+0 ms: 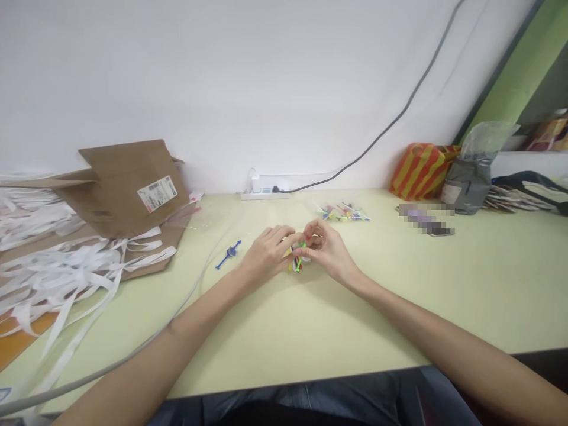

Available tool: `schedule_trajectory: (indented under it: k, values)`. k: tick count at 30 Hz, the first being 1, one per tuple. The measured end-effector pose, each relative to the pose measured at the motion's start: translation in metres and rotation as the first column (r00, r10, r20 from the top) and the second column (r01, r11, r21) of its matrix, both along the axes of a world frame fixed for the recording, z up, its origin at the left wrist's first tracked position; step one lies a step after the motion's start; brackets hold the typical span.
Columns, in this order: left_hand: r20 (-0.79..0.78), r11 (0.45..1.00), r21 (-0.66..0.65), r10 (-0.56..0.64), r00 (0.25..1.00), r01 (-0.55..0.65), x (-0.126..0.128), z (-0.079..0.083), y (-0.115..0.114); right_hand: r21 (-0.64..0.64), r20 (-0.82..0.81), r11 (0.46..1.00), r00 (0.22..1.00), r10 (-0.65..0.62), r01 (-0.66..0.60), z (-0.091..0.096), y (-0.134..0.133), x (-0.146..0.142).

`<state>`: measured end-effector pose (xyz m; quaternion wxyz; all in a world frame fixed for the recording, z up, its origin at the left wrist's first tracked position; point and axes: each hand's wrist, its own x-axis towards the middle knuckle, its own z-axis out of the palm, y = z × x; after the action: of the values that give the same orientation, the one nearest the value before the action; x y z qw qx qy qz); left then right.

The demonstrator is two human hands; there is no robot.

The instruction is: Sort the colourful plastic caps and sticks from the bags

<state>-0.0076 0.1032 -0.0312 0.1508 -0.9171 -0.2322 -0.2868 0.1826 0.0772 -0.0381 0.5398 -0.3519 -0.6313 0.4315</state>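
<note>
Here we are at centre frame: a bundle of coloured plastic sticks [297,261] sits tight between the two hands, with green, yellow, red and dark pieces showing. The left hand [267,255] is curled narrow around the near side, fingers wrapped onto the bundle. The right hand [327,249] comes in from the other side, its fingertips [307,252] pinched in close, and a bright green stick pokes out just below them. Both hands are closed on it, no wide gaps there!

Just left of the hands lies a blue plastic piece [229,254], alone on the pale yellow-green tabletop [355,331]. Up ahead, a clear bag of small coloured parts [342,212] lies near the back edge, beside a white power strip [265,190] against the wall. A grey cable [133,349] crosses the table at lower left.

Over on the left, a flattened cardboard box [126,189] with a barcode label [157,193] leans over a heap of white paper strips [57,269]. At right stand an orange-and-yellow striped bag [420,171] and a grey pouch [468,183], with a blurred-out object [426,219] in front of them. A dark cable [390,121] climbs the white wall.
</note>
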Motion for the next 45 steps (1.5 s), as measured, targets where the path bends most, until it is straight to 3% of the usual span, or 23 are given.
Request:
schedule_trajectory:
  k: [6,8,12,15,19,21,25,32,39,42,45]
  values:
    - [-0.014,0.998,-0.060,0.028,1.000,-0.029,-0.002,0.000,0.006,0.013,0.055,0.988,0.986,0.155,-0.156,0.010,-0.008,0.007]
    - [0.004,0.994,-0.090,0.065,0.998,-0.064,-0.004,0.000,0.008,0.070,0.168,0.981,0.972,0.166,-0.180,0.010,-0.012,0.006]
    - [-0.026,0.988,-0.128,0.088,0.996,-0.091,-0.005,-0.002,0.008,0.205,0.453,0.969,0.891,0.033,-0.140,0.010,-0.019,0.005]
    - [0.019,0.988,-0.127,0.091,0.996,-0.088,-0.001,-0.001,0.001,0.237,0.501,0.969,0.864,-0.054,-0.076,0.013,-0.022,0.006]
    - [0.102,0.988,-0.155,0.040,0.994,-0.024,0.004,0.004,-0.007,0.144,0.376,0.986,0.926,0.024,-0.085,0.015,-0.022,0.007]
    - [0.115,0.977,-0.209,-0.013,0.993,0.037,0.004,0.007,-0.009,0.055,0.247,0.982,0.955,0.164,-0.183,0.016,-0.020,0.008]
    - [0.201,0.941,-0.312,-0.074,0.977,0.135,0.002,0.008,-0.011,-0.051,0.051,0.919,0.918,0.394,-0.392,0.017,-0.014,0.009]
    - [0.312,0.834,-0.520,-0.019,0.950,0.187,0.006,0.009,-0.020,-0.060,-0.041,0.909,0.911,0.410,-0.412,0.017,-0.011,0.010]
    - [0.259,0.803,-0.583,0.037,0.965,0.125,0.009,0.009,-0.022,-0.047,-0.008,0.918,0.919,0.394,-0.394,0.013,-0.013,0.007]
    - [0.224,0.817,-0.562,0.002,0.975,0.128,0.010,0.007,-0.024,-0.021,-0.007,0.915,0.916,0.402,-0.402,0.014,-0.016,0.003]
    - [0.235,0.875,-0.467,-0.012,0.972,0.124,0.008,0.011,-0.026,-0.040,-0.083,0.914,0.913,0.399,-0.404,0.017,-0.017,0.005]
